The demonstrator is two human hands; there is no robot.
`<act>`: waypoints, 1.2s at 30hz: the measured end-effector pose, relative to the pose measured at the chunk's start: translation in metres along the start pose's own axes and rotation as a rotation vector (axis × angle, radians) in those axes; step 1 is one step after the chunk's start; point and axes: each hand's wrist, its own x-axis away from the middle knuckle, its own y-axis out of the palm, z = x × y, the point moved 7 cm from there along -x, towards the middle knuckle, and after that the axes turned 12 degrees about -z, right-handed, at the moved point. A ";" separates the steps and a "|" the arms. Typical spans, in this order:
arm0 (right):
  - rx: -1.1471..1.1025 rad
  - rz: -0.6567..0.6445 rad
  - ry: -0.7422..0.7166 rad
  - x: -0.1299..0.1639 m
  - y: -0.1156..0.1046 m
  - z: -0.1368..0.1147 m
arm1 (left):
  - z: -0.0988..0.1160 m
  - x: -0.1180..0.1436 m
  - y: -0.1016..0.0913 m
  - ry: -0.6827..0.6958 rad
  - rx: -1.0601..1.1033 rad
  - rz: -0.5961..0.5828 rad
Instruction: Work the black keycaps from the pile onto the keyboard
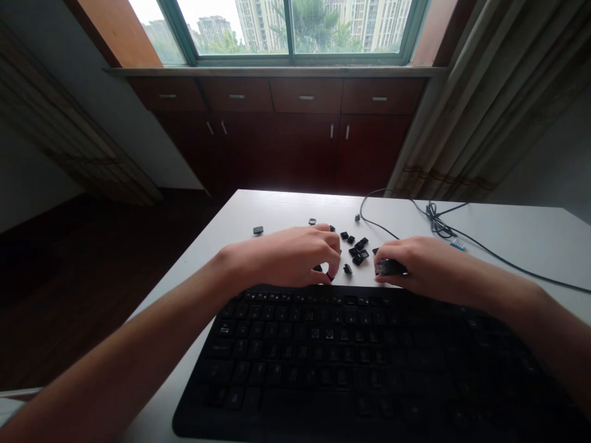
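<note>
A black keyboard [351,363] lies on the white table [508,227] right in front of me. Just beyond its far edge my left hand [286,255] rests palm down, fingertips curled onto a small black keycap [330,276] on the table. My right hand [422,264] sits to the right of it, fingers closed around a longer black keycap [389,267]. Between and behind the hands lie several loose black keycaps [357,251].
A single keycap [258,230] lies apart at the left. A black cable [438,227] runs across the back right of the table. Dark wooden cabinets [295,129] stand under the window, with curtains [484,104] at the right.
</note>
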 end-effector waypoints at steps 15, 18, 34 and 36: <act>-0.088 0.130 -0.045 0.002 -0.009 0.009 | -0.032 0.015 -0.020 -0.107 0.268 0.247; -0.105 0.157 -0.008 0.003 -0.011 0.012 | -0.042 0.018 -0.021 -0.131 0.316 0.295; -0.160 0.209 -0.075 0.001 -0.007 0.020 | -0.062 0.007 -0.005 -0.153 0.680 0.378; -0.179 0.205 -0.089 0.001 -0.007 0.017 | -0.060 0.007 -0.005 -0.147 0.674 0.379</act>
